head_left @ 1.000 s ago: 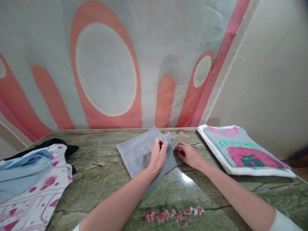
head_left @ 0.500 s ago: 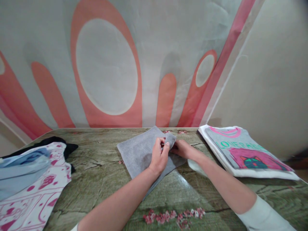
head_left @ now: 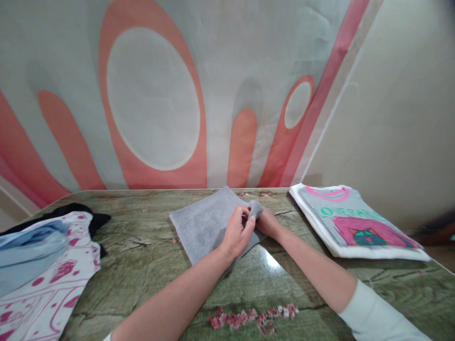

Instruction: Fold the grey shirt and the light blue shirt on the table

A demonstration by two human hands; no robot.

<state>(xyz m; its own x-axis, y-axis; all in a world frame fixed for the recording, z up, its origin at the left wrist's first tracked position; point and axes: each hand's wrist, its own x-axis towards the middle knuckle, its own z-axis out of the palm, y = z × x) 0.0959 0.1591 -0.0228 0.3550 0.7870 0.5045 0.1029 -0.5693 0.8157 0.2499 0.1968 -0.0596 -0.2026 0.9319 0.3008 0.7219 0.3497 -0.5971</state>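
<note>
A grey cloth (head_left: 201,225) lies spread on the table, its right corner gathered up and bunched. My left hand (head_left: 237,233) pinches that raised corner between thumb and fingers. Close against it, my right hand (head_left: 267,222) is closed on the same bunched part from the right; its fingertips are hidden behind the cloth. The two hands nearly touch over the cloth's right side.
Folded shirts (head_left: 355,218) are stacked at the right, a grey one with a pink collar on top. Loose clothes (head_left: 53,265), white with pink print, light blue and black, lie at the left. The wood-patterned table (head_left: 142,284) meets a painted wall behind.
The bunched corner has shifted slightly and tipped rightward between my hands. My right hand has come closer in against it, and the cloth's right edge has drawn in. The view has turned a little.
</note>
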